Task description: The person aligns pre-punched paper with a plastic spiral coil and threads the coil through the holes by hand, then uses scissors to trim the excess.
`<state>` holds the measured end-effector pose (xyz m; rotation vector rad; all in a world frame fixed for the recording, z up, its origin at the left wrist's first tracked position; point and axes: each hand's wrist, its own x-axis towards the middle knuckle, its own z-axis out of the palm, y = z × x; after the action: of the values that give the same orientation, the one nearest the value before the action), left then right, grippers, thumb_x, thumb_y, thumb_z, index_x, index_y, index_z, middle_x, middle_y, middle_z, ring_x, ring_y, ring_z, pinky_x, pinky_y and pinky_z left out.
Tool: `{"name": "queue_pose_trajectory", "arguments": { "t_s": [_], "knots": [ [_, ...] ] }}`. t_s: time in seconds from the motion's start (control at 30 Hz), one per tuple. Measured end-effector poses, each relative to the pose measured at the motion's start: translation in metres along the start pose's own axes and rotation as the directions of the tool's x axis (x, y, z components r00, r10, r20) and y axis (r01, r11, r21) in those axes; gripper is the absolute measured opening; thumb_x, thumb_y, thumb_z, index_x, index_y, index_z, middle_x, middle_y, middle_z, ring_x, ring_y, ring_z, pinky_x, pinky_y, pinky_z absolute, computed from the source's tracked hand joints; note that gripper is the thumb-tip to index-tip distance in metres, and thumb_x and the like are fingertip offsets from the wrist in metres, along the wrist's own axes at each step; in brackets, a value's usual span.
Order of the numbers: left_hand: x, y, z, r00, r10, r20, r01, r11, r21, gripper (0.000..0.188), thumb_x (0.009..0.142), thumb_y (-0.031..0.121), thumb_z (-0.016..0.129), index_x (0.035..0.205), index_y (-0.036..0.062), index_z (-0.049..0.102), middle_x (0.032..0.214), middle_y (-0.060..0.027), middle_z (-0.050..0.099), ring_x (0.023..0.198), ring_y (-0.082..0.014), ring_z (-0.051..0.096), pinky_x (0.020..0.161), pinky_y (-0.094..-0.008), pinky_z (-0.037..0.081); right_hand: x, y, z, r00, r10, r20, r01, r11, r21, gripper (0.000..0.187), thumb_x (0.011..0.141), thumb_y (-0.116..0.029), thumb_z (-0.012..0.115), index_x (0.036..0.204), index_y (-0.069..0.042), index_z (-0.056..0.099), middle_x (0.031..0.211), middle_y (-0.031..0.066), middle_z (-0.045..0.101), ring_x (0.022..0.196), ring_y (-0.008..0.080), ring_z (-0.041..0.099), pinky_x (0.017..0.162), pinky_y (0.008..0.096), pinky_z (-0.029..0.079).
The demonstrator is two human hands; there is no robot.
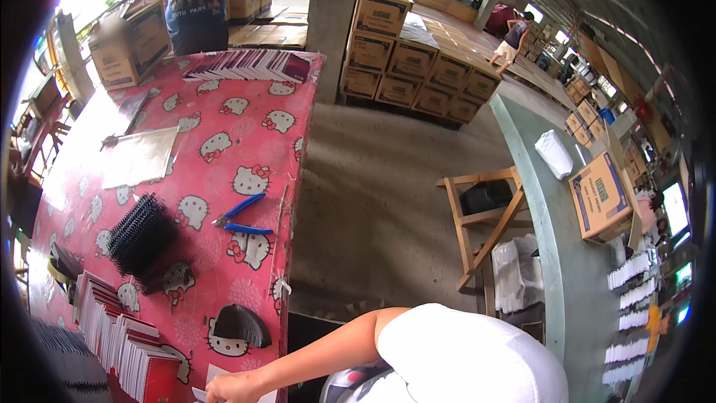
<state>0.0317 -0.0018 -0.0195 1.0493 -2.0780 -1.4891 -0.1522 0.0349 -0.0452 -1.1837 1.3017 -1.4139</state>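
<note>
My right hand (231, 386) is low at the table's near edge, its bare forearm coming in from a white sleeve on the right. Its fingers are bent and closed on white paper sheets (218, 372), partly cut off by the lower edge. My left hand does not show. Closest to the right hand are a black curved bundle of binding wire (240, 326) and a row of red-covered notebooks (153, 373) standing on edge. Farther up lie a thick stack of black binding wire (142, 235) and blue-handled cutters (242, 218), jaws pointing left.
The pink table (246, 142) carries a fan of dark red booklets (250, 66) and a clear plastic sheet (142, 157). A person (195, 7) holding a phone stands behind it. Stacked cartons (403, 67), a wooden stand (477, 216) and a grey-green counter (544, 239) are rightward.
</note>
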Motion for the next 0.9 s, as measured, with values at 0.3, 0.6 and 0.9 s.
{"name": "queue_pose_trajectory", "arguments": {
  "t_s": [0.3, 0.6, 0.9],
  "knots": [
    [0.022, 0.024, 0.015, 0.969, -0.211, 0.131, 0.234, 0.596, -0.768, 0.060, 0.076, 0.009, 0.059, 0.130, 0.0002, 0.034, 0.120, -0.0121, 0.047, 0.111, -0.0230, 0.049, 0.095, -0.0358, 0.041, -0.008, -0.015, -0.014, 1.000, -0.005, 0.028, 0.008, 0.994, -0.109, 0.018, 0.073, -0.009, 0.061, 0.089, 0.000, 0.065, 0.089, 0.0157, 0.061, 0.088, 0.0295, 0.059, 0.079, 0.0385, 0.047],
    [0.015, 0.030, 0.004, 0.966, -0.259, 0.022, 0.211, 0.733, -0.647, 0.075, 0.071, 0.015, 0.072, 0.133, 0.0008, 0.033, 0.127, -0.0122, 0.044, 0.119, -0.0213, 0.043, 0.102, -0.0358, 0.033, -0.003, -0.023, 0.000, 0.965, 0.239, 0.112, -0.256, 0.950, 0.181, 0.019, 0.079, -0.021, 0.068, 0.087, -0.003, 0.067, 0.084, 0.0060, 0.060, 0.079, 0.0122, 0.057, 0.071, 0.0273, 0.046],
    [0.019, 0.029, 0.011, 0.962, -0.270, 0.032, 0.241, 0.792, -0.561, 0.078, 0.067, 0.012, 0.076, 0.132, 0.0029, 0.033, 0.125, -0.0116, 0.043, 0.120, -0.0216, 0.043, 0.099, -0.0365, 0.039, 0.002, -0.029, -0.013, 0.891, 0.411, 0.195, -0.442, 0.882, 0.163, 0.035, 0.068, -0.033, 0.081, 0.077, -0.003, 0.065, 0.074, 0.0047, 0.061, 0.071, 0.0101, 0.056, 0.065, 0.0271, 0.046]
  ]
}}
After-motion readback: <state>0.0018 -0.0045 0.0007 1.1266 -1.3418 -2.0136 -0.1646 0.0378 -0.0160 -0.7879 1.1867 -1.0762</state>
